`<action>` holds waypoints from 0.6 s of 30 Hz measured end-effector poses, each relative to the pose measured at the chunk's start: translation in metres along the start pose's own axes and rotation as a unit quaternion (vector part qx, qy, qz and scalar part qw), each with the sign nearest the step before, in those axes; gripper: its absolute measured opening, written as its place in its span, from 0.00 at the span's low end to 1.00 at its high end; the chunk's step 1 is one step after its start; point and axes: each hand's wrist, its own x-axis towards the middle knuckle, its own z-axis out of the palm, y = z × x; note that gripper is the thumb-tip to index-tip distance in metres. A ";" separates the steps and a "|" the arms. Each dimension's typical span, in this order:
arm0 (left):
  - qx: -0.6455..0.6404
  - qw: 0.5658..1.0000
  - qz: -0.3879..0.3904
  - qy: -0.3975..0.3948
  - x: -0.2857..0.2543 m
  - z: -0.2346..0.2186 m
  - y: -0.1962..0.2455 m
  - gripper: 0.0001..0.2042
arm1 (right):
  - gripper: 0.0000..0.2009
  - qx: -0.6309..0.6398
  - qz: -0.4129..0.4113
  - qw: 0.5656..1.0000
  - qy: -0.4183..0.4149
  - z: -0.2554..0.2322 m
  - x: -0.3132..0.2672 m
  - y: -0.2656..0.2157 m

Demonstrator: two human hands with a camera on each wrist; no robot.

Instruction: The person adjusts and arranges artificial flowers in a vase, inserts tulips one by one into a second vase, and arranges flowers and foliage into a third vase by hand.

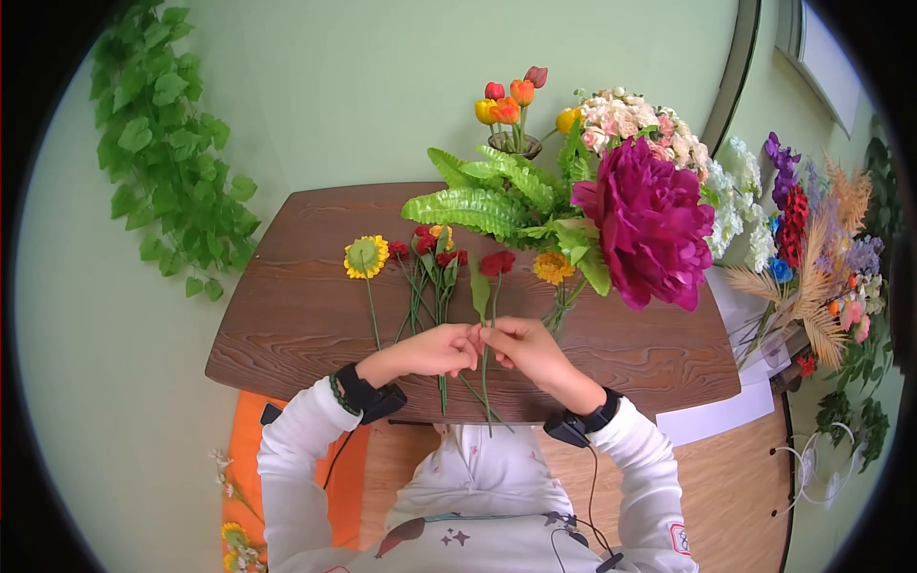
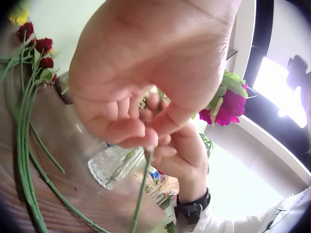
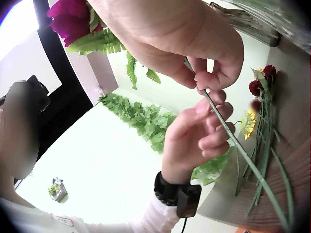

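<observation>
My left hand (image 1: 441,351) and right hand (image 1: 531,350) meet above the table's front part. Both pinch the green stem (image 1: 485,382) of a red flower (image 1: 497,264), just below a long green leaf (image 1: 479,288). In the left wrist view, the thumb and fingertips of the left hand (image 2: 141,63) close at the top of the visible stem (image 2: 141,191). The right wrist view has the stem (image 3: 248,158) running down from the right hand (image 3: 182,36), with the left hand (image 3: 192,136) touching close by. Fingers partly hide the grip.
A yellow flower (image 1: 365,256) and a bunch of red flowers (image 1: 449,258) lie left of the hands on the brown table (image 1: 287,315). Behind the right hand stands a glass vase (image 1: 556,313) with an orange-yellow flower. A large purple flower (image 1: 650,224) and ferns fill the right back.
</observation>
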 end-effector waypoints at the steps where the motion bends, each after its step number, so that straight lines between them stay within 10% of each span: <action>1: 0.014 0.999 0.001 -0.039 -0.002 -0.004 0.002 0.10 | 0.11 -0.027 -0.010 0.999 -0.023 0.000 -0.007 -0.003; 10: 0.019 0.987 0.138 0.079 0.031 0.001 0.022 0.16 | 0.08 -0.177 -0.202 0.960 -0.084 -0.011 -0.099 -0.026; 16: 0.045 0.966 0.178 0.183 0.071 0.043 0.063 0.25 | 0.06 -0.117 -0.249 0.948 0.162 -0.040 -0.150 -0.038; 18: 0.034 0.921 0.324 0.213 0.081 0.057 0.076 0.23 | 0.07 -0.066 -0.293 0.895 0.329 -0.052 -0.157 -0.039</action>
